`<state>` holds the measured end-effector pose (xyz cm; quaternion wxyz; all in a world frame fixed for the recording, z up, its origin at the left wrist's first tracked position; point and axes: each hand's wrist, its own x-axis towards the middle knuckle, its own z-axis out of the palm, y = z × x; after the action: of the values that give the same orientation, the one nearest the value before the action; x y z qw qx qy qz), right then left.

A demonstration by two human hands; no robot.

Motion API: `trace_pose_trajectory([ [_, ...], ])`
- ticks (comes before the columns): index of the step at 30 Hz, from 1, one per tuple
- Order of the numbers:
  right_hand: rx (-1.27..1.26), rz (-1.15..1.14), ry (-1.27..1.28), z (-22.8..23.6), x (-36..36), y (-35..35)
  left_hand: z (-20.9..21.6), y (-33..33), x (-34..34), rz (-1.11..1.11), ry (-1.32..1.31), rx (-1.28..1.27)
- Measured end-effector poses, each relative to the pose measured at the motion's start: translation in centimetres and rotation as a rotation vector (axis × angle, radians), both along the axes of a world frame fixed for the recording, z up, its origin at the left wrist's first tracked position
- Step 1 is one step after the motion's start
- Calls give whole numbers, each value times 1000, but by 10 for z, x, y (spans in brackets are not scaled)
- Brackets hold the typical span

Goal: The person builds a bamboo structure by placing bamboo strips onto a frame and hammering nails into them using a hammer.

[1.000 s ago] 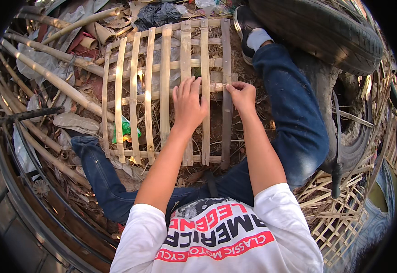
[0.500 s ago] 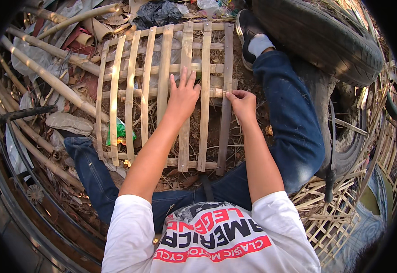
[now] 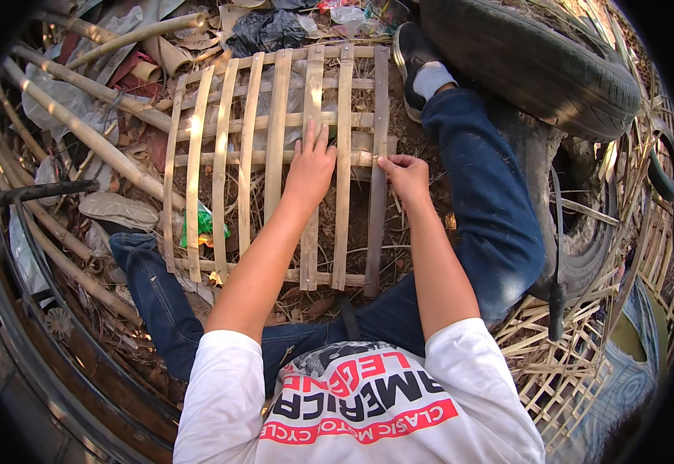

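- On my feed, the bamboo lattice panel lies over littered ground, between the legs.
- I have the left hand open, fingers loosely spread over its slats, gripping nothing.
- My right hand pinches at the dark end slat; what it holds, I cannot tell.

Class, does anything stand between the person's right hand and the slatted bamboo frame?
Nothing visible does. The right hand has its thumb and forefinger at the edge of the frame's darker end slat. The left hand lies over slats farther left, and the tyre is off to the upper right.
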<state>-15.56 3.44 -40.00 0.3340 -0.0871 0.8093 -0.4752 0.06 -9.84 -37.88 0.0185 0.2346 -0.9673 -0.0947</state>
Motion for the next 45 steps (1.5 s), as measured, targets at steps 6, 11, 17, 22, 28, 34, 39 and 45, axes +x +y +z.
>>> trace_pose_trajectory([
  [6,89,17,193,4,14,-5,-7,-1,4,33,48,18],
  [11,16,3,179,-15,8,-4,-9,-2,4,21,44,-67],
  [17,-40,23,177,-18,10,0,-16,-3,8,21,75,-86],
  [22,-33,19,90,-7,6,2,-22,1,7,46,169,-29],
  [28,-8,73,172,-8,1,1,-22,1,6,65,172,-51],
  [34,4,65,199,-10,5,2,-25,2,5,56,134,-118],
  [39,-174,-18,111,-28,4,8,-27,2,2,43,34,-86],
  [45,-182,20,142,-32,-1,12,11,-40,45,89,497,88],
])
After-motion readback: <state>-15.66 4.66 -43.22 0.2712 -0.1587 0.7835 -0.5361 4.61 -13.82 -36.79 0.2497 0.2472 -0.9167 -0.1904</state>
